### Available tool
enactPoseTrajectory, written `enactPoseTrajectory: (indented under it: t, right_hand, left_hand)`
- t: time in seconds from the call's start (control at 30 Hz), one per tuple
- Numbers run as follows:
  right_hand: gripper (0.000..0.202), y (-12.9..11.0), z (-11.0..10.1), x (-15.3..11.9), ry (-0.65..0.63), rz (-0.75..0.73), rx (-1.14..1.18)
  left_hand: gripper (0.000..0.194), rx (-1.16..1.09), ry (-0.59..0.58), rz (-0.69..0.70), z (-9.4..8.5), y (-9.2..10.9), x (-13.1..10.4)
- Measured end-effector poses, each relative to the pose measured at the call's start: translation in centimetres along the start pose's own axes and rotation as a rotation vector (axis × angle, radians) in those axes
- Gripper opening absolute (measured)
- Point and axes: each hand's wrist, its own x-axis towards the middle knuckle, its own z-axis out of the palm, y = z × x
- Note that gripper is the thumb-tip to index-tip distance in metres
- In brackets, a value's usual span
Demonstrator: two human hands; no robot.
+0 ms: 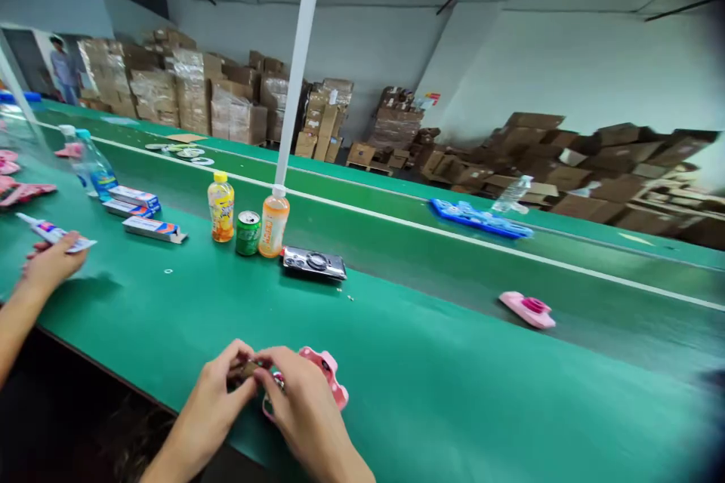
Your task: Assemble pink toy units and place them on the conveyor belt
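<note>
Casing in pale pink, with a wavy, lobed rim, light spots and a dark round mark, sits low over the tabletop, partly hidden behind the right grip. Fingertips of that hand and the left grip meet, pinching a small brownish piece, mostly covered.

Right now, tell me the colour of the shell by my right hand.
The shell is pink; the head view shows it.
</note>
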Motion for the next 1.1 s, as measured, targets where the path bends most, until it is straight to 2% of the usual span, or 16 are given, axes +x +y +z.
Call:
enactPoseTrajectory:
  t: [0.1,0.17,0.3,0.4,0.53,0.73,0.93,1.0,1.1]
  right_hand:
    - [0.017,0.8,-0.2,0.2,0.028,0.173,0.290]
    - [0.020,1.0,-0.7,-0.1,0.041,0.216,0.321]
    - [0.013,1.1,-1.5,-0.1,0.058,0.047,0.012]
    - [0.018,1.4,-1.8,0.3,0.037,-0.100,-0.232]
    - [0.016,1.6,-2.1,0.6,-0.024,-0.275,-0.447]
    - [0.029,2.4,-2.7,1.6,-0.105,-0.471,-0.533]
    - [0.027,3.8,-2.6,3.0,-0.182,-0.490,-0.513]
    - [0.025,4.0,-2.1,2.9,-0.150,-0.519,-0.547]
    - [0.027,4.1,-1.0,2.2,-0.029,-0.573,-0.674]
  left_hand:
    - [0.045,-0.298,-0.033,-0.054,0.7,0.8,-0.1]
    - [0.053,-0.345,0.006,-0.061,1.2,1.1,-0.1]
    - [0.050,-0.247,0.140,-0.026,2.0,1.1,0.1]
    - [0.052,-0.244,0.136,-0.046,2.1,0.8,0.4]
    - [0.053,-0.296,0.109,-0.059,2.1,0.5,0.7]
    - [0.049,-0.272,0.117,-0.046,2.6,-0.2,0.8]
    - [0.039,-0.261,0.026,-0.021,2.4,0.3,0.2]
    - [0.035,-0.269,0.034,-0.020,2.6,0.3,0.2]
    - [0.033,-0.340,0.101,-0.050,3.2,0.1,0.6]
